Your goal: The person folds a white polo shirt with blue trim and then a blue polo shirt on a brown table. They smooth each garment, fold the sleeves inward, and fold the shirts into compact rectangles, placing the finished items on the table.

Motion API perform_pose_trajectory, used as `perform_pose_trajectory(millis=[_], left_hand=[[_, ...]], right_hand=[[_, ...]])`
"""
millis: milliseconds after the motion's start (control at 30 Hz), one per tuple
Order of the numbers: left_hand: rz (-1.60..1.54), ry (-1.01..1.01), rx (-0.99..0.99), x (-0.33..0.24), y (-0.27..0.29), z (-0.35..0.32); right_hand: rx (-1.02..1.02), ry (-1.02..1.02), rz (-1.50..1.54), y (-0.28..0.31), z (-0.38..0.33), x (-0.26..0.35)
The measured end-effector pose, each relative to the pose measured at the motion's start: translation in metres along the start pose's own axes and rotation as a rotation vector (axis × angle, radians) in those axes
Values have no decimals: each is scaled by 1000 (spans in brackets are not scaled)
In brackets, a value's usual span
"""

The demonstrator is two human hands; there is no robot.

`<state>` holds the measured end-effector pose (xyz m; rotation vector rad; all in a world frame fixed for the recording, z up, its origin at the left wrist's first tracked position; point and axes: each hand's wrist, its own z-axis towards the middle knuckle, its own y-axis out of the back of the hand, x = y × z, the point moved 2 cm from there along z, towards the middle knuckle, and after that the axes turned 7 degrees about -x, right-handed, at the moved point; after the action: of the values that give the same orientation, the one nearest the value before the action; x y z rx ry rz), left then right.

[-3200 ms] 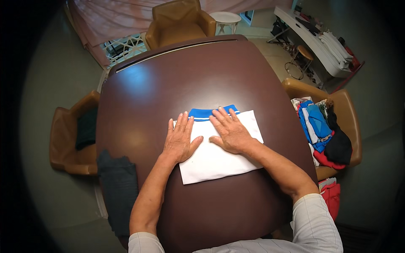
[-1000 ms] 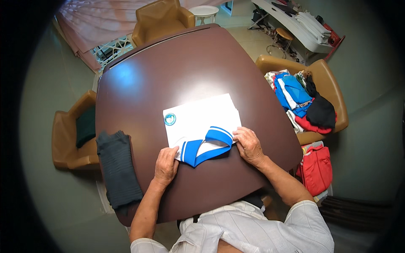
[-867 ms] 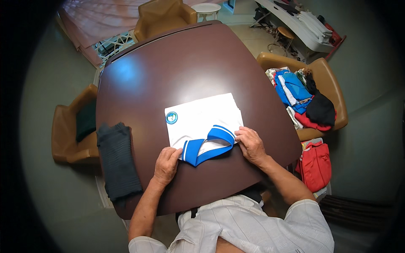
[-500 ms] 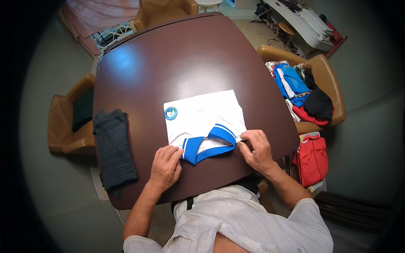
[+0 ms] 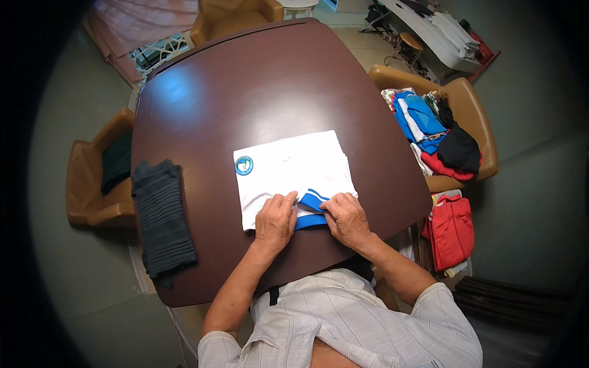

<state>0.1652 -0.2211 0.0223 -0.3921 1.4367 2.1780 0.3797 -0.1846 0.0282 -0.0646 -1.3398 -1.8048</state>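
Note:
A folded white polo shirt with a round blue-green badge lies on the brown table in front of me. Its blue collar, edged with white stripes, is at the end closest to my body. My left hand covers the collar's left part, fingers bent together and closed on it. With thumb and fingers, my right hand pinches the collar's right side. The fingertips of both hands are only a short way apart, and part of the collar is hidden beneath them.
A stack of dark ribbed cloth lies along the left edge of the table. To the right, a tan armchair holds a heap of mixed clothes, with red garments nearer me. Another armchair stands left.
Both hands have moved inward, from the shirt's outer sides onto the collar. The collar opening, spread wide before, is now narrower and largely covered by my hands.

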Motion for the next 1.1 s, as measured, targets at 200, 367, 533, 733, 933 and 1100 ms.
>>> perform_pose_trajectory(millis=[200,367,533,733,933,1100], left_hand=[[34,-170,-114,-4,2,-4],[85,-392,11,-19,-7,-21],[155,-291,99,-19,-21,-41],[191,-220,97,-26,-30,-53],[223,-225,95,-29,-30,-51],[192,-204,120,-26,-34,-56]], right_hand=[[62,55,-38,-3,-6,-5],[96,82,-65,-2,-7,-3],[96,104,-52,-1,-10,-5],[282,70,-110,12,8,5],[-2,158,9,-29,50,-3],[81,168,60,-59,61,-15]])
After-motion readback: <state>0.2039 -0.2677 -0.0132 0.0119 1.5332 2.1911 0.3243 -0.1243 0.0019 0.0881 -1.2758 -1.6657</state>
